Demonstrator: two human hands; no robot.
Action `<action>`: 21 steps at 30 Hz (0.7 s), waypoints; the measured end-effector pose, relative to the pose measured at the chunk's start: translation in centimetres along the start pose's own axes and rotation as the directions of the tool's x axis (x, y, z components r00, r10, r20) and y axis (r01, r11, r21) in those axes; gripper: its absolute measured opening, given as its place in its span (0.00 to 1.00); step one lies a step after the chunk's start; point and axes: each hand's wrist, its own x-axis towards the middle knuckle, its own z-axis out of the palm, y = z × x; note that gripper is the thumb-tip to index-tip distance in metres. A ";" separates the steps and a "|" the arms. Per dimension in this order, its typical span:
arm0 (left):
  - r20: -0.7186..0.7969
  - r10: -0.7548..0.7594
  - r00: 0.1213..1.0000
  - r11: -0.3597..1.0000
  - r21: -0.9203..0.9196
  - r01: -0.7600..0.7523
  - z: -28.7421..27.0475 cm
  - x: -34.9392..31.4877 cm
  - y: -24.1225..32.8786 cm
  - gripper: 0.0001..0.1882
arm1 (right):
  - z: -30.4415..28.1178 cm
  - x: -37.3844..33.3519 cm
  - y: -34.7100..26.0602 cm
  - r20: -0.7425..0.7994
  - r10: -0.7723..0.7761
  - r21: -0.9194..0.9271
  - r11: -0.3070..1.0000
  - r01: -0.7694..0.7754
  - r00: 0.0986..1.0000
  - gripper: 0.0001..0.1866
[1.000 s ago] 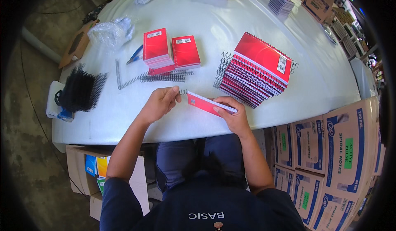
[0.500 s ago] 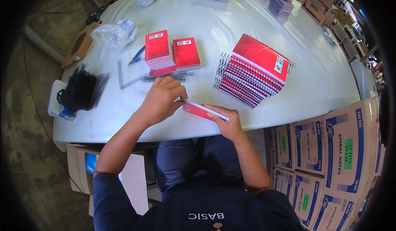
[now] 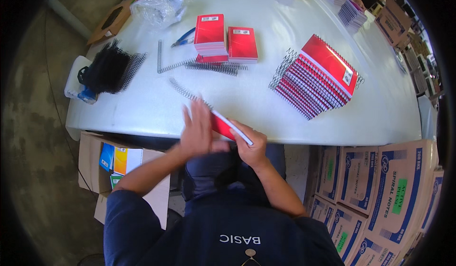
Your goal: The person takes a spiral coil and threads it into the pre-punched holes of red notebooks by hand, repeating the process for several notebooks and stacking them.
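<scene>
I see the right hand (image 3: 252,143) closed on the near end of a red notebook (image 3: 222,125), thumb and fingers pinching it at the near edge of the white-covered table (image 3: 380,95). The notebook is tilted, its narrow white side facing up and its red cover turned to the left. The left hand (image 3: 195,134) is spread wide beside that cover, fingers extended toward the far side, thumb apart; it is blurred on my feed, and I cannot tell whether it touches the notebook. From the notebook's far end a black spiral coil (image 3: 183,90) stretches toward the far left; how much of it is threaded I cannot make out.

Beyond it I have a heap of loose coils (image 3: 213,67) in front of two red stacks, a taller left stack (image 3: 209,30) and a lower right stack (image 3: 242,43). A blue-handled tool (image 3: 184,38) pokes out to the left of the taller one. Over to the right stands a large pile of red spiral notebooks (image 3: 327,66), coils showing along their edges. On the left, a black bundle of coils (image 3: 105,69) lies against a white container (image 3: 73,76), with a clear plastic bag (image 3: 159,12) farther off. Lower down I get an open carton (image 3: 90,161) at left and stacked printed cartons (image 3: 399,190) at right
</scene>
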 end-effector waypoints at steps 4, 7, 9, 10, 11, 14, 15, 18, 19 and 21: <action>-0.062 0.336 0.940 0.888 0.355 -0.294 -3.7 1.6 1.0 0.59 | -0.8 -0.7 0.5 0.046 -0.055 -0.051 0.997 0.058 0.997 0.19; -0.268 0.079 0.960 0.980 0.196 -0.026 -2.8 3.7 -0.4 0.61 | -0.7 0.3 -0.3 0.176 -0.278 -0.096 0.950 0.297 0.944 0.23; 0.047 0.078 0.996 0.989 0.121 -0.083 -0.6 -0.4 1.0 0.62 | -1.4 0.3 0.1 0.135 -0.246 -0.111 0.959 0.261 0.960 0.23; 0.292 0.174 0.940 0.974 0.089 -0.208 -0.1 -3.8 1.9 0.61 | -1.6 0.3 0.3 0.094 -0.210 -0.093 0.971 0.219 0.973 0.24; 0.159 0.371 0.915 0.911 0.132 -0.392 -0.6 -3.0 2.1 0.61 | -2.3 0.3 0.1 0.129 -0.219 -0.160 0.958 0.238 0.967 0.24; -0.242 0.418 0.875 0.881 0.343 -0.326 -3.6 2.6 0.5 0.59 | -1.9 0.3 -0.1 0.147 -0.231 -0.032 0.971 0.238 0.962 0.24; -0.362 0.368 0.856 0.894 0.393 -0.218 -4.1 4.0 -0.7 0.59 | -1.9 0.1 -0.3 0.147 -0.218 -0.038 0.973 0.226 0.965 0.24; 0.036 -0.040 0.999 0.999 0.000 0.040 1.5 -0.5 -0.3 0.62 | -1.9 0.8 -0.3 0.189 -0.324 -0.056 0.939 0.340 0.927 0.25; 0.218 0.105 0.970 0.994 -0.042 -0.098 2.4 -3.5 1.0 0.63 | -2.6 1.0 -0.1 0.129 -0.314 -0.098 0.940 0.327 0.941 0.24; 0.399 0.262 0.879 0.954 0.029 -0.298 0.4 -3.2 2.2 0.60 | -3.0 1.5 -0.6 0.089 -0.332 -0.123 0.932 0.341 0.939 0.22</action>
